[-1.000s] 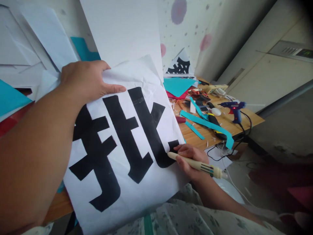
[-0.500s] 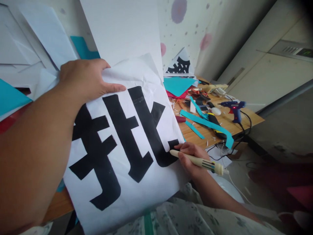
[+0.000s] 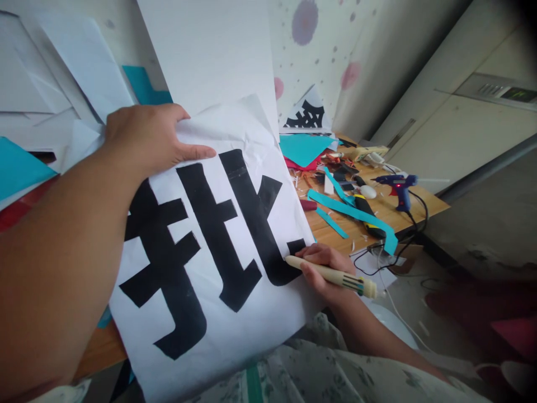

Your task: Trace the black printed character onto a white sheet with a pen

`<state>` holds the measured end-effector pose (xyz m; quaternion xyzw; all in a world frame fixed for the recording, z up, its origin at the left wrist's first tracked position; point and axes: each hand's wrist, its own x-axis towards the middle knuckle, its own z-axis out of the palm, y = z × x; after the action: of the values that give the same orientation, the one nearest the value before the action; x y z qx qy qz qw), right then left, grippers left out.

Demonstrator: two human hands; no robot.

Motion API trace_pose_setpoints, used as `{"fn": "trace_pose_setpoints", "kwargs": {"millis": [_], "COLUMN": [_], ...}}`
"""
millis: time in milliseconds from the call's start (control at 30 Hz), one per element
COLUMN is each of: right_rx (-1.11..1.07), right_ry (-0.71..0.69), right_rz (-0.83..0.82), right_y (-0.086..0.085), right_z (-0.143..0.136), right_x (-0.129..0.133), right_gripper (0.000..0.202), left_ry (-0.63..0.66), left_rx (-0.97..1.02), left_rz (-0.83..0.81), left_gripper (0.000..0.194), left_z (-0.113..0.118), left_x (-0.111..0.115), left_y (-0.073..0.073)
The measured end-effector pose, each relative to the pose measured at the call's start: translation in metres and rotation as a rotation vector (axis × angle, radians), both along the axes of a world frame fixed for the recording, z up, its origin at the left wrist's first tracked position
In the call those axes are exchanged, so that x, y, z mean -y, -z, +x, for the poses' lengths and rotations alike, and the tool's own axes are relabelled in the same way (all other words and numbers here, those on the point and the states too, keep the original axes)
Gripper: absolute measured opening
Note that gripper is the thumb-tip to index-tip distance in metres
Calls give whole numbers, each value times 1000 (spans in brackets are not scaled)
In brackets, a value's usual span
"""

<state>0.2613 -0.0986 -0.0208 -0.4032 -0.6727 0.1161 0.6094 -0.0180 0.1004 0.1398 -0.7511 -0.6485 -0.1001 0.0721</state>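
A large white sheet of paper [image 3: 268, 324] printed with a bold black character [image 3: 184, 257] lies tilted before me, its lower end over my lap. My left hand [image 3: 145, 134] grips the upper left edge, thumb flat on the front and the other fingers partly hidden. In my right hand [image 3: 323, 268] is a thick cream multicolour pen [image 3: 335, 276], held in a writing grip. Its tip meets the black stroke at the character's lower right. The side of that hand rests by the sheet's right edge.
On the wooden table [image 3: 323, 238] at right lie turquoise strips [image 3: 352, 212], a black-yellow tool [image 3: 369, 215], scraps and a blue glue gun [image 3: 400, 187] with its cord. A tall white board [image 3: 218, 56] stands behind. White and turquoise sheets [image 3: 23, 168] lie at left.
The pen tip and my right hand have shifted slightly left along the black stroke. My left hand keeps its place on the paper. The view has turned a little.
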Motion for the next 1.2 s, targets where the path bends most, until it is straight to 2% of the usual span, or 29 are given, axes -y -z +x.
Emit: {"fn": "trace_pose_setpoints", "kwargs": {"millis": [300,433,633,767,900,1100,1200], "right_rx": [148,114,93,98,-1,-7,-120], "right_ry": [72,29,46,45,28,31,36], "right_rz": [42,-4,-33,-70,-108,-115,-147], "right_y": [-3,-3,-5,-3,5,7,5], "right_z": [-2,0,0,1,5,5,4], "right_x": [0,0,3,5,4,5,4], "right_gripper": [11,13,13,13,13,13,12], "left_ry": [14,12,36,43,71,115,103], "left_rx": [-3,-1,23,88,220,254,204], "left_rz": [22,17,2,16,80,133,150], "left_gripper": [98,95,91,101,116,116,117], "left_z": [0,-1,-3,-2,-1,-6,-7], "left_x": [1,-1,-3,-5,-10,-21,-22], "left_y": [0,1,2,4,9,13,12]}}
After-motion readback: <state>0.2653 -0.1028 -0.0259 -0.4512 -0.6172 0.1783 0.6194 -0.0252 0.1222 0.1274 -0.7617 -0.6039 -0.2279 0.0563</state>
